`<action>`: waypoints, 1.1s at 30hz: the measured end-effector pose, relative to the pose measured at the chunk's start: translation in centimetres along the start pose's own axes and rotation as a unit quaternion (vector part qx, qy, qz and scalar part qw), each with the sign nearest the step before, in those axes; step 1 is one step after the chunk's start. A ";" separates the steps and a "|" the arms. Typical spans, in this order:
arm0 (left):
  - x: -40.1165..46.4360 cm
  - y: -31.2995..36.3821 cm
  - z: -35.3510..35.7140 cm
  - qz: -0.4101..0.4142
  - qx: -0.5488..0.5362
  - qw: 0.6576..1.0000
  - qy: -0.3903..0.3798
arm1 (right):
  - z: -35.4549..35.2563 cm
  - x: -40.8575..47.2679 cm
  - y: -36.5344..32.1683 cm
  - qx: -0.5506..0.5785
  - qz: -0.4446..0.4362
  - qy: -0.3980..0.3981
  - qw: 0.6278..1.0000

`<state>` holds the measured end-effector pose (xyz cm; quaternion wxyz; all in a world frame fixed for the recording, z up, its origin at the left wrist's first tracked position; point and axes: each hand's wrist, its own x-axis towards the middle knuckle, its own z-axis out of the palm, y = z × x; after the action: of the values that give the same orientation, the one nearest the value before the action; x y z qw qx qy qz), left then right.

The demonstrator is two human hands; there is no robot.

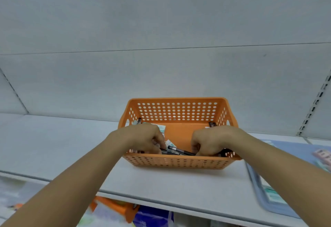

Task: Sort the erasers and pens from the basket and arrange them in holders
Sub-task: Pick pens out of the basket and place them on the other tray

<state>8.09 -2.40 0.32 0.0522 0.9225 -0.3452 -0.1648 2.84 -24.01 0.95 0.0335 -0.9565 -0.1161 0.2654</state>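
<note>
An orange perforated basket (179,109) stands on a white shelf. Both my hands reach down inside it. My left hand (143,139) has its fingers curled over pens and packaged erasers at the basket's left side. My right hand (210,140) has curled fingers at the end of a black pen (180,150) that lies along the near wall. White and green eraser packets (162,128) show behind my left hand. Another pen's dark end (212,124) pokes up past my right hand. What the fingers enclose is hidden.
A light blue tray (268,194) with packaged items sits at the right on the white shelf (53,137). Below the shelf edge are an orange container (118,207) and blue packaging (154,217). A slotted upright rail (315,105) runs at the far right.
</note>
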 end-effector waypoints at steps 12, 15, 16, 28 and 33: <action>-0.5 0.1 -0.5 0.024 -0.255 0.942 0.217 | -0.2 -1.2 1.3 0.145 -0.049 0.221 0.963; -0.7 1.4 -0.3 -0.016 -0.469 0.840 0.272 | -0.5 -1.9 1.1 0.289 -0.114 0.290 0.905; -0.4 1.9 -0.2 -0.033 -0.526 0.804 0.276 | -0.4 -2.0 0.8 0.333 -0.133 0.288 0.888; 2.1 7.3 0.6 -0.051 -0.805 0.499 0.318 | -0.6 -1.8 -1.2 0.309 -0.136 0.243 0.909; 1.5 6.6 0.4 -0.121 -0.864 0.357 0.333 | -1.0 -1.7 -1.0 0.373 -0.051 0.352 0.857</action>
<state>4.91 -8.37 0.97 0.9109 0.3809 0.1486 -0.0559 1.71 -23.44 2.82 0.4398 -0.8948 -0.0373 -0.0673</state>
